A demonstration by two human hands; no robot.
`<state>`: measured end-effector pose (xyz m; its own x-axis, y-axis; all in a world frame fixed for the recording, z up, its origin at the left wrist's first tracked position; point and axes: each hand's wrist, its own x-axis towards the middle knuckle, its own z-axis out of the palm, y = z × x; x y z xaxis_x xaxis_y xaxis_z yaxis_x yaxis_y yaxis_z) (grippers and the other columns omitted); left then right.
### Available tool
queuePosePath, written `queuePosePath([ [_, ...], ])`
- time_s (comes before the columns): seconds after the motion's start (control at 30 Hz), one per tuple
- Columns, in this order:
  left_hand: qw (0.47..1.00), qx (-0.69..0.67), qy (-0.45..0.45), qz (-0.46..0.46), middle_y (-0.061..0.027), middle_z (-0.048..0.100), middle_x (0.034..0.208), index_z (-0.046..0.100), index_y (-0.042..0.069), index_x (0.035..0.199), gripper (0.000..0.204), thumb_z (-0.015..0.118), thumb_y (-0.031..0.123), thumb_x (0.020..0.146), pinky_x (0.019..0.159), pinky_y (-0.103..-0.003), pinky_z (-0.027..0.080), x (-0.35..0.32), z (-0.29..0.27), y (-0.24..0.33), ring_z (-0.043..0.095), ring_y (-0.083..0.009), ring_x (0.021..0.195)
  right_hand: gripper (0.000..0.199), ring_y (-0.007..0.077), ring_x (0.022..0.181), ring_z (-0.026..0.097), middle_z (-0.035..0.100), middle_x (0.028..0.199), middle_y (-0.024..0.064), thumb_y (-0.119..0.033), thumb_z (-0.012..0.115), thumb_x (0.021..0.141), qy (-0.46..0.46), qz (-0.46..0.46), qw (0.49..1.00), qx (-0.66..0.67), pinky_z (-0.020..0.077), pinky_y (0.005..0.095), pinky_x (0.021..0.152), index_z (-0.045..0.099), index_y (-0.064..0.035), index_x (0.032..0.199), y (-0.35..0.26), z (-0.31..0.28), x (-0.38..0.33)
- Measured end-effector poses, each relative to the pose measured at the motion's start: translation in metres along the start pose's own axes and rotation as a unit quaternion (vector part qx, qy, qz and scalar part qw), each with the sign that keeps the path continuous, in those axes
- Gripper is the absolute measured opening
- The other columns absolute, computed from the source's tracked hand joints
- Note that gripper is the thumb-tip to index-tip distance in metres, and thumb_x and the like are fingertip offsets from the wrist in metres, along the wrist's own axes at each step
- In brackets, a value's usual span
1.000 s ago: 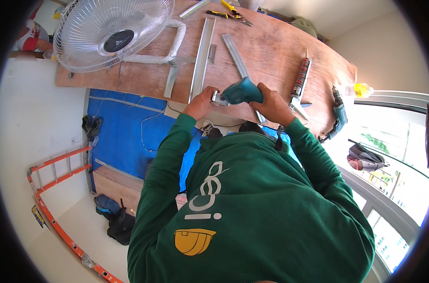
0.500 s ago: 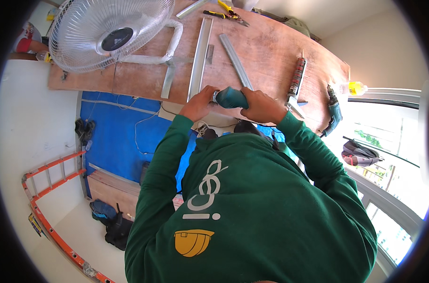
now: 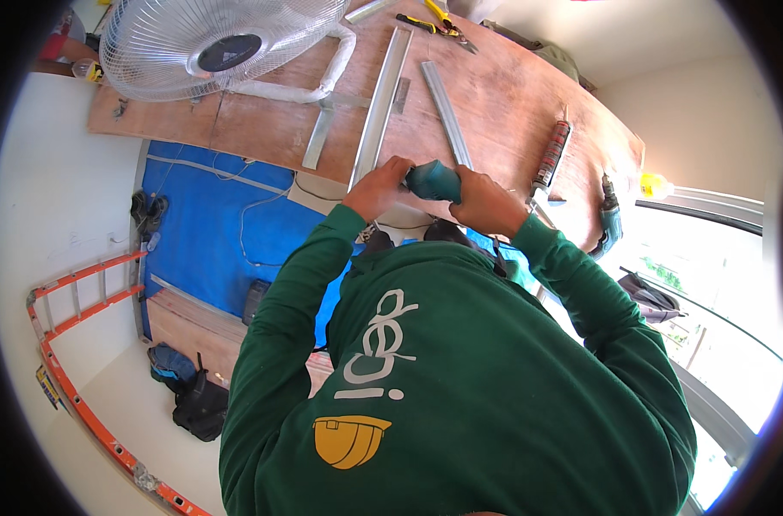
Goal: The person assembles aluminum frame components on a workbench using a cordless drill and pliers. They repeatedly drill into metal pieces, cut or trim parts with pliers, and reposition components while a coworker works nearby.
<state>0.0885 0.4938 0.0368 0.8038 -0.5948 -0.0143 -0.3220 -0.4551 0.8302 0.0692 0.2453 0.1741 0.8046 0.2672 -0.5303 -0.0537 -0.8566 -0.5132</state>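
your right hand has its fingers clamped on the teal power tool, between both hands. can't tell what your left hand's fingers grip; metal channel's just beyond them.

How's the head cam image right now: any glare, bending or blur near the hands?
Head view: strong glare whitens the window at right; head view: fisheye curves the wooden tabletop and orange ladder, with black corners; head view: the left hand looks slightly soft, while the teal power tool in the right hand is easily made out.
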Motion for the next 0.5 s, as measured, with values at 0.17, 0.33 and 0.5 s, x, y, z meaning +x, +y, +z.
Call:
queuePosePath([
  [0.17,1.0,0.023,-0.003,0.001,-0.0151,0.062,0.128,0.054,0.012,0.138,0.049,0.077,0.014,0.094,0.093,-0.052,0.055,0.0018,0.0005,-0.0044,0.067,-0.0444,0.114,0.045,0.0502,0.101,0.071,0.072,0.104,0.0337,-0.016,0.07,0.086,-0.005,-0.008,1.0,-0.006,0.0551,0.0559,0.091,0.059,0.0055,0.124,0.0012,-0.0011,-0.0021],
  [0.33,0.999,0.03,0.001,0.018,-0.0157,0.062,0.125,0.054,0.013,0.137,0.048,0.076,0.012,0.094,0.087,-0.054,0.056,0.0023,-0.0002,-0.0041,0.068,-0.0453,0.107,0.045,0.0502,0.105,0.07,0.071,0.108,0.034,-0.016,0.069,0.086,-0.013,-0.003,1.0,0.002,0.0549,0.0554,0.095,0.059,0.0056,0.124,0.0024,-0.0024,-0.0025],
  [0.5,0.999,0.029,0.01,0.034,-0.016,0.061,0.122,0.054,0.012,0.134,0.046,0.076,0.009,0.094,0.084,-0.054,0.055,0.0029,0.0003,-0.0025,0.068,-0.0453,0.105,0.048,0.0503,0.105,0.07,0.071,0.109,0.0342,-0.015,0.069,0.086,-0.018,0.003,1.0,0.01,0.0549,0.0549,0.096,0.059,0.0058,0.128,0.0052,-0.0005,-0.0018],
])
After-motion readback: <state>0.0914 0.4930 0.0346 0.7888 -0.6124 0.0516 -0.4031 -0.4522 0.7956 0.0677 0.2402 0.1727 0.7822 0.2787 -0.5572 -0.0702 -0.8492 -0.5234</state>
